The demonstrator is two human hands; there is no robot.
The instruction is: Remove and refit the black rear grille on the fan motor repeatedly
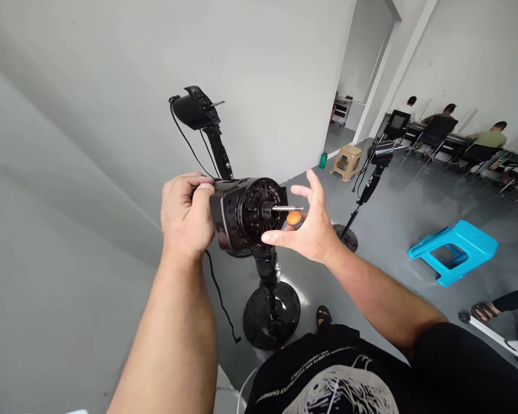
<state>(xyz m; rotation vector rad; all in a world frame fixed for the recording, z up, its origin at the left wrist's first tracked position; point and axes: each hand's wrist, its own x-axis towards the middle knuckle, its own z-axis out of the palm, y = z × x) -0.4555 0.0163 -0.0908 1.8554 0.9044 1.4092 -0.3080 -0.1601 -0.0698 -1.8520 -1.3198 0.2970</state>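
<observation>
Right now, left grip [185, 215]: clamped round the back of the motor, thumb on its near side, fingers over the top.
Motor [231, 210]: up at the head of its stand, bang in the middle of view, front turned rightward.
Shaft [287, 209]: bare and threaded at the tip, poking out towards the right hand.
Right grip [315, 230]: thumb and raised fingers spread wide about the shaft's end; whether the hidden fingers clutch anything, I can't tell.
Orange piece [293, 218]: just below the shaft tip, between thumb and palm, partly hidden.
Base [270, 330]: round, black, flat on the floor [384, 244] below.
Second fan [194, 112]: behind, bladeless too, near the wall [267, 86].
Blue stool [475, 244]: well apart, off to the right.
</observation>
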